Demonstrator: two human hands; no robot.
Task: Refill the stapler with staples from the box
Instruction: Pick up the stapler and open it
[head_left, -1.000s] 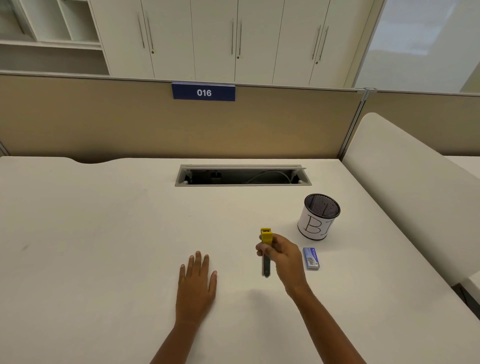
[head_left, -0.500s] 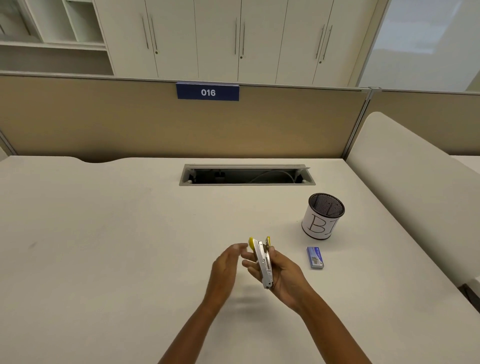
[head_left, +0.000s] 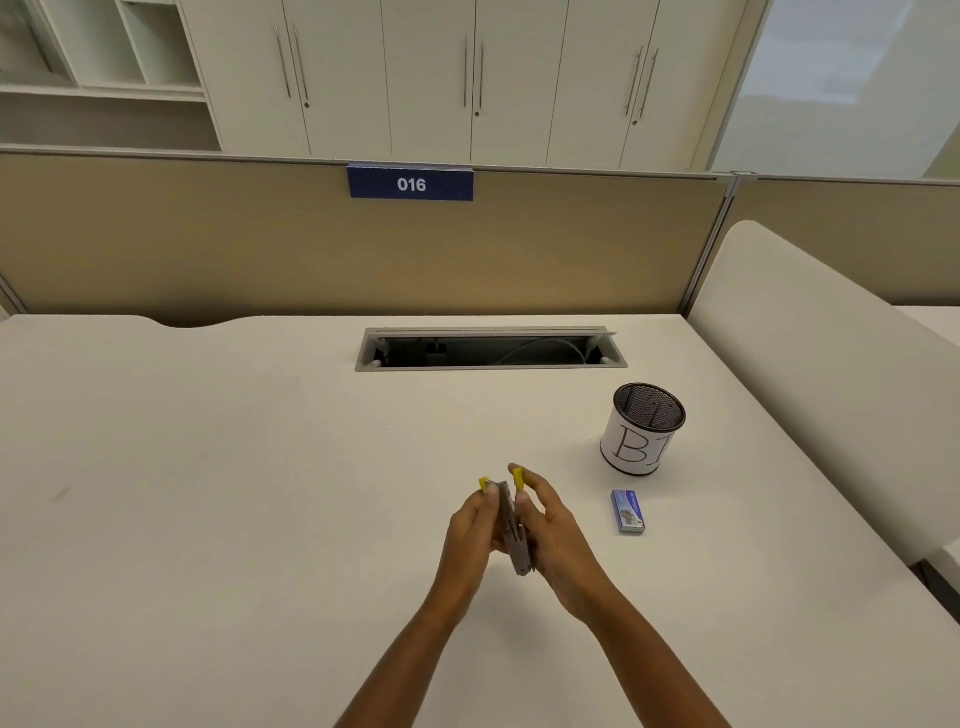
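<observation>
A small metal stapler (head_left: 514, 535) with yellow plastic ends is held above the white desk (head_left: 234, 493), between both hands. My left hand (head_left: 470, 530) grips its left side and my right hand (head_left: 553, 525) grips its right side. The stapler's two arms are spread apart at the top, each yellow tip showing. The small blue staple box (head_left: 628, 511) lies closed on the desk to the right of my right hand, apart from it.
A black mesh pen cup (head_left: 643, 428) with a white paper label stands behind the staple box. An open cable tray (head_left: 491, 349) is set in the desk further back. A beige partition (head_left: 260, 244) closes the far edge; a white curved panel (head_left: 831, 374) bounds the right.
My left hand rose from the desk and took hold of the stapler's left side. The stapler, lifted off the desk by my right hand, has been spread open at the top.
</observation>
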